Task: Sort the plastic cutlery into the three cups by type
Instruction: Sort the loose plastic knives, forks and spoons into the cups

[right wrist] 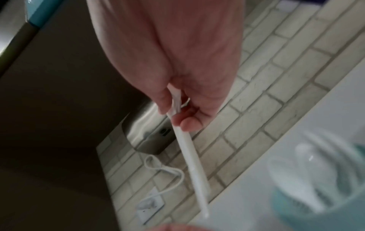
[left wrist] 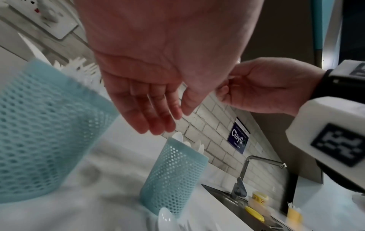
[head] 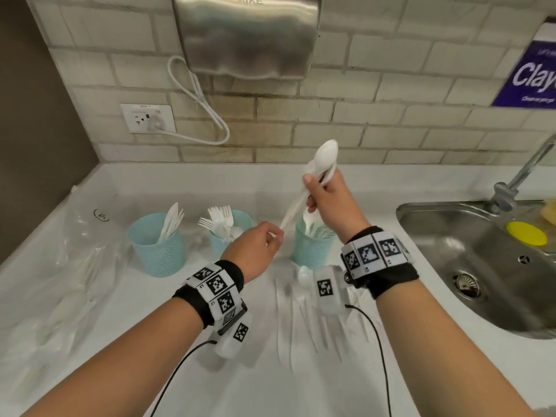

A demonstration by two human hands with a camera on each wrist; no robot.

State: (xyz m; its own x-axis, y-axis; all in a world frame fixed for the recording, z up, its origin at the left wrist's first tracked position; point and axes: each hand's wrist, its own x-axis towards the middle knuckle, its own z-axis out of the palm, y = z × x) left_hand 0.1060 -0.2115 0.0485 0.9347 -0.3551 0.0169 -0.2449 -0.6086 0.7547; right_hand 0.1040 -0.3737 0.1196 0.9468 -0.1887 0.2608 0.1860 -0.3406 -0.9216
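Three teal mesh cups stand in a row on the white counter: knives in the left cup point(head: 156, 248), forks in the middle cup point(head: 221, 245), spoons in the right cup point(head: 313, 251). My right hand point(head: 325, 200) grips a bundle of white spoons point(head: 326, 155) above the right cup, bowls up and handles slanting down to the left. In the right wrist view the fingers point(right wrist: 187, 121) curl round the handles point(right wrist: 193, 164). My left hand point(head: 261, 245) hovers by the handle ends; the left wrist view shows its fingers point(left wrist: 158, 118) relaxed and holding nothing. Loose forks point(head: 301, 320) and a spoon point(head: 304, 273) lie under my wrists.
Clear plastic wrappers point(head: 75, 266) cover the counter's left side. A steel sink point(head: 481, 281) with a faucet point(head: 526, 167) and a yellow lid point(head: 526, 233) lies at the right. A hand dryer point(head: 246, 34) hangs on the tiled wall, its cord running to an outlet point(head: 147, 118).
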